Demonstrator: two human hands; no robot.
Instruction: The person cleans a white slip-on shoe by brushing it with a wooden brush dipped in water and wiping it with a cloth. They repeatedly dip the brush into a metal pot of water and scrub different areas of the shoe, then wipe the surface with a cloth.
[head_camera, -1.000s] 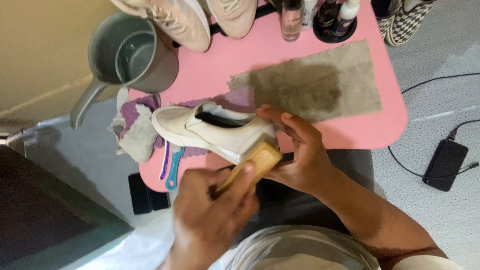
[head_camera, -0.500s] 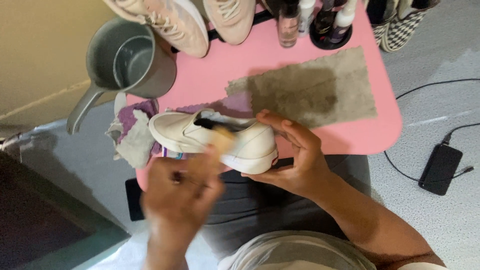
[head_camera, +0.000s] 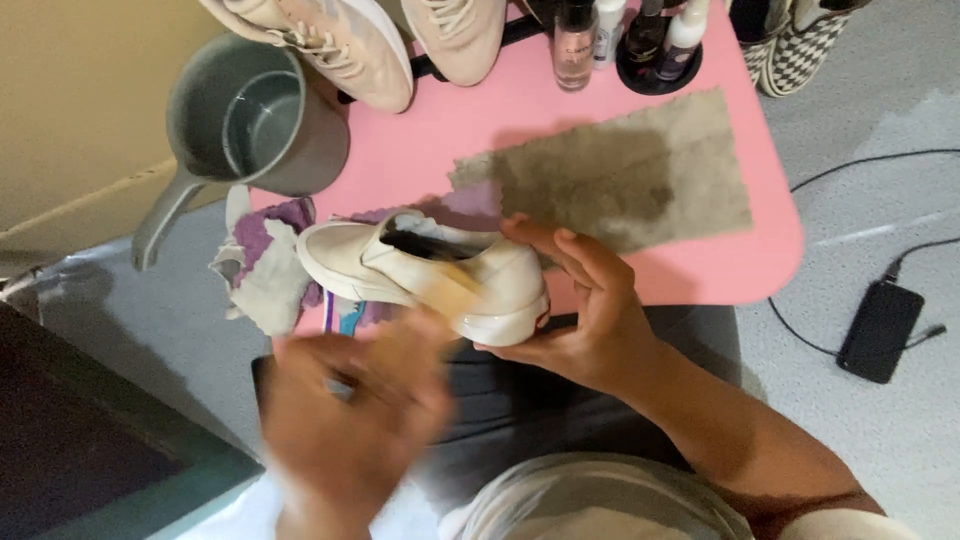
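— Left hand (head_camera: 350, 420), nearest the camera, is blurring; what is it gripping?

— Something tan (head_camera: 450, 290) against the cream shoe (head_camera: 430, 275); I cannot tell the grip.

— And the right hand (head_camera: 580, 310)?

— It is cupping the shoe's toe end, fingers curled, at the pink table's (head_camera: 760, 260) near edge. A grey jug (head_camera: 250, 125) is standing beyond.

The pink desk (head_camera: 730, 270) carries a stained grey cloth (head_camera: 620, 180) (darkest mid-sheet), beige sneakers (head_camera: 370, 50), bottles (head_camera: 575, 40) and a grey jug (head_camera: 250, 125).
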